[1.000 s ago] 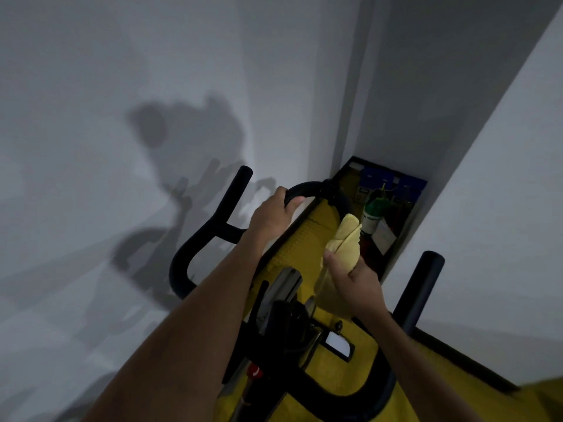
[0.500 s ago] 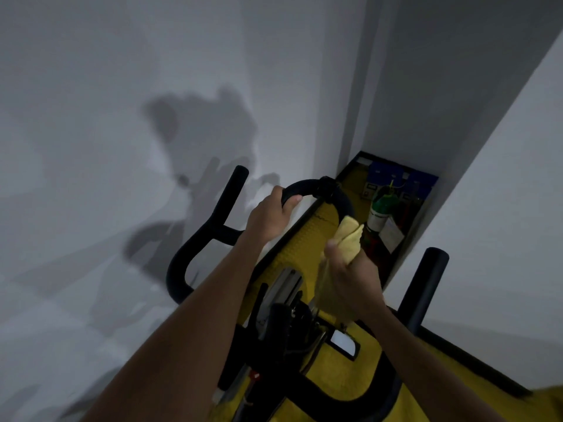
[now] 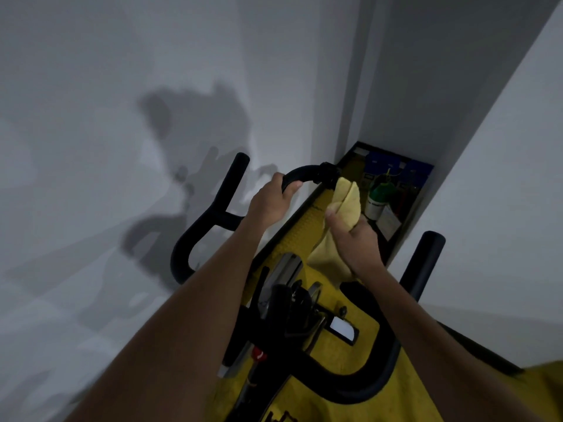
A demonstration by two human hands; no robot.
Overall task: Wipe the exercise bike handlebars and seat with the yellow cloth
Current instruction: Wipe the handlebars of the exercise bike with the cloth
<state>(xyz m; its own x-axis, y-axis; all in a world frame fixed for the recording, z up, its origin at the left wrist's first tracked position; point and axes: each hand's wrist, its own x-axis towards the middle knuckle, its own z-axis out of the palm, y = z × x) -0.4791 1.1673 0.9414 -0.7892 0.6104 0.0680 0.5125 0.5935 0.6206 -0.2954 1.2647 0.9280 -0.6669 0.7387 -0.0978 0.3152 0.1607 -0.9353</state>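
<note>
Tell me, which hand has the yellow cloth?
The right hand grips the yellow cloth, bunched up beside the curved handlebar. The left hand holds only that bare bar.

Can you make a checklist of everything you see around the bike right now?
Surface: yellow mat under the bike.
Job's things: black handlebars; yellow cloth bunched, its tip at the front loop. Seat not in view.
Clutter: green bottle and blue boxes in the corner.
Grippers: left hand shut on the handlebars; right hand shut on the yellow cloth.
Cables: thin wire near a red knob.
Surroundings: white walls with shadows; dim light.
</note>
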